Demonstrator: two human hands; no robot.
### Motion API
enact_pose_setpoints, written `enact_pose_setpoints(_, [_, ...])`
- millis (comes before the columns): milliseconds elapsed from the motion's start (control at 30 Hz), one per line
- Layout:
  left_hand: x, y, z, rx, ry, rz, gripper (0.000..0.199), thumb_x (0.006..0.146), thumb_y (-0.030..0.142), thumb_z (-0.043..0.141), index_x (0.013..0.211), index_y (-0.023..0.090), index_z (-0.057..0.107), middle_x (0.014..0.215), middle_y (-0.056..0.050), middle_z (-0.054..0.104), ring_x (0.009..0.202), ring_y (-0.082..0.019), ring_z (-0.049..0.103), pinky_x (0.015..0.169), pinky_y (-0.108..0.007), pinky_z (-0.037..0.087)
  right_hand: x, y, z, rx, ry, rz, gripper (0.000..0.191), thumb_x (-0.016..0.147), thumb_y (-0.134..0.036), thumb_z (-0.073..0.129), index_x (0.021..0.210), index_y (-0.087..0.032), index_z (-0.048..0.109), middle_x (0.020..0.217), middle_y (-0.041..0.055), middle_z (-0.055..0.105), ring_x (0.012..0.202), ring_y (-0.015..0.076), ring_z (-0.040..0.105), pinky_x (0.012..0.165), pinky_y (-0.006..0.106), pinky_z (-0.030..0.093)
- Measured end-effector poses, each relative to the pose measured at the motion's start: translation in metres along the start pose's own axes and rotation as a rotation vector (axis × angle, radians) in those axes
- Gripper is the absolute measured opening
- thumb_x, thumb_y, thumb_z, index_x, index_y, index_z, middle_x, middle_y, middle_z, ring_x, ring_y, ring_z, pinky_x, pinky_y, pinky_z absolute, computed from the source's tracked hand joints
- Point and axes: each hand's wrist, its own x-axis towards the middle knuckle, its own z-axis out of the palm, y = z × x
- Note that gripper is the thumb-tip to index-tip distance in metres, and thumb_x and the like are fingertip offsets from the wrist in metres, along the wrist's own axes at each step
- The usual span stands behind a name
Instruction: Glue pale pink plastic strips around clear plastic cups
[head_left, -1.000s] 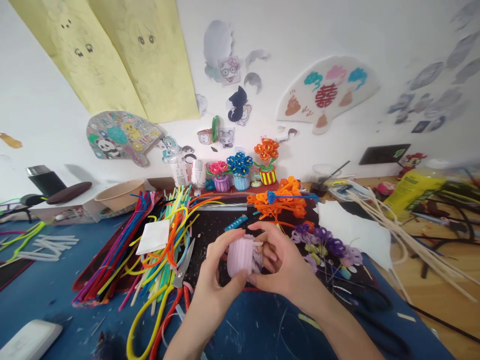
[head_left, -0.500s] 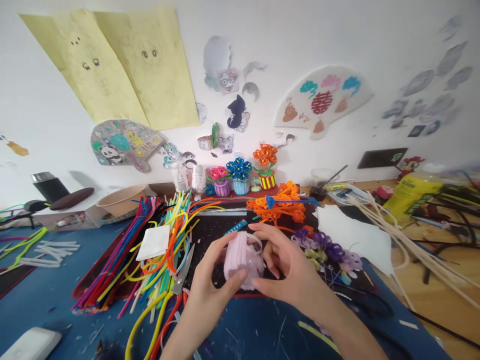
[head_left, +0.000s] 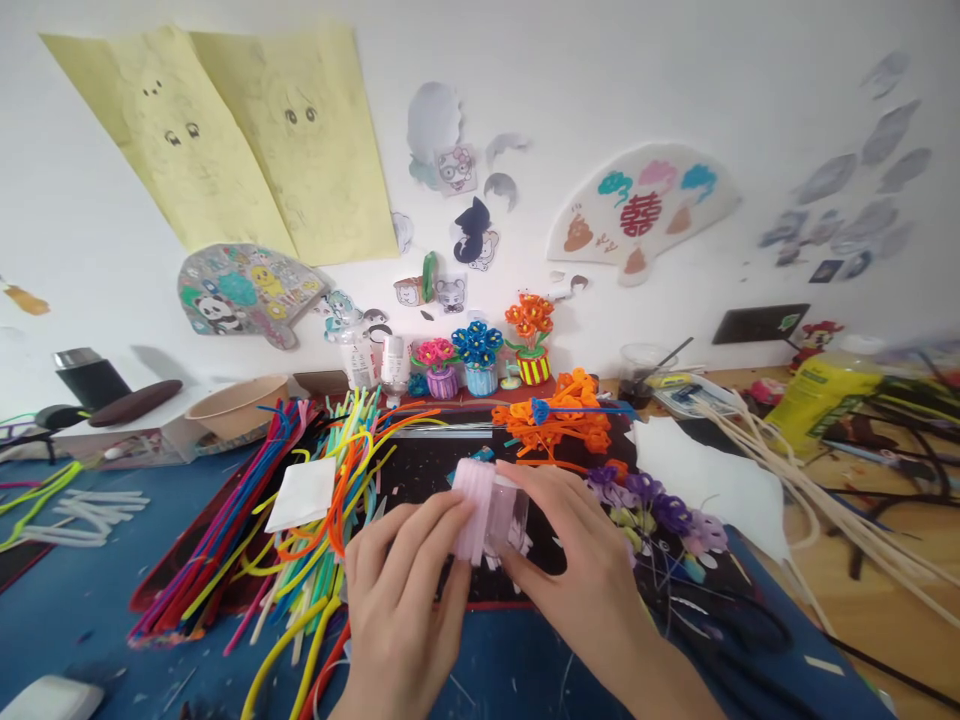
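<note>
Between my hands is a small clear plastic cup (head_left: 511,512), partly covered with side-by-side strips of pale pink pipe cleaner (head_left: 474,505). My left hand (head_left: 409,575) grips the strips at the cup's left side, with fingertips and thumb pressed on them. My right hand (head_left: 574,555) holds the cup's bare right side between thumb and fingers. Pale bits show at the cup's lower end; I cannot tell whether they are inside. Beyond my hands lies a black mat (head_left: 416,470). Purple pipe-cleaner flowers (head_left: 641,490) lie right of my right hand.
Bundled colourful pipe cleaners (head_left: 247,510) lie at left, with a white paper square (head_left: 301,494) on top. Orange pipe-cleaner flowers (head_left: 559,420) sit behind the mat. Several potted pipe-cleaner flowers (head_left: 480,355) stand by the wall. A yellow bottle (head_left: 821,395) is at right.
The cup has turned in my hands so its bare clear side shows more. My left hand's fingers have come over onto the pink strips, and its thumb has moved underneath.
</note>
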Motion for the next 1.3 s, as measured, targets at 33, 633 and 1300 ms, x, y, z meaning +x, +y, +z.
enact_pose_setpoints(33, [-0.001, 0.002, -0.001, 0.026, 0.018, 0.025, 0.048, 0.082, 0.002, 0.061, 0.124, 0.022, 0.058, 0.111, -0.007, 0.073, 0.101, -0.023, 0.054, 0.092, -0.037, 0.037, -0.001, 0.000, 0.000, -0.033, 0.017, -0.029, 0.052, 0.087, -0.007, 0.058, 0.135, -0.023, 0.048, 0.123, 0.0048, 0.066, 0.114, 0.0213, 0.057, 0.100, 0.035, 0.046])
enact_pose_setpoints(633, [-0.007, 0.018, 0.001, 0.063, 0.129, 0.022, 0.072, 0.076, -0.003, 0.061, 0.141, 0.026, 0.051, 0.106, -0.006, 0.077, 0.093, -0.023, 0.057, 0.090, -0.037, 0.036, -0.010, 0.004, 0.004, -0.300, 0.177, -0.195, 0.052, 0.084, -0.006, 0.064, 0.133, -0.022, 0.054, 0.109, 0.0062, 0.072, 0.104, 0.0259, 0.061, 0.093, 0.040, 0.047])
enact_pose_setpoints(1300, [0.001, 0.009, -0.003, 0.334, 0.182, 0.325, 0.031, 0.088, 0.006, 0.056, 0.110, 0.018, 0.074, 0.090, -0.006, 0.076, 0.083, -0.018, 0.055, 0.082, -0.036, 0.037, 0.002, -0.002, -0.002, -0.163, 0.206, -0.034, 0.036, 0.087, -0.017, 0.065, 0.122, -0.018, 0.056, 0.105, 0.0066, 0.068, 0.101, 0.0226, 0.057, 0.093, 0.033, 0.046])
